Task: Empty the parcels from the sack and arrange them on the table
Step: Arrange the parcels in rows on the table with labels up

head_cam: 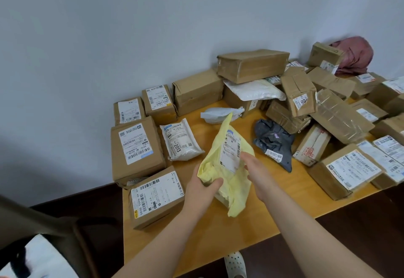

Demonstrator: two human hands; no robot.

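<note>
Left hand (202, 187) grips yellow mailer (215, 164); right hand (256, 169) apparently pinches its barcode-label edge. White parcel (180, 143) reads "2013".

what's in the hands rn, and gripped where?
Both hands hold the yellow poly mailer: left hand grips its lower-left edge, right hand holds its right side beside the label.

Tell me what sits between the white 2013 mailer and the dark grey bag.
Head view: the yellow mailer, held by left hand and right hand, above bare table.
</note>
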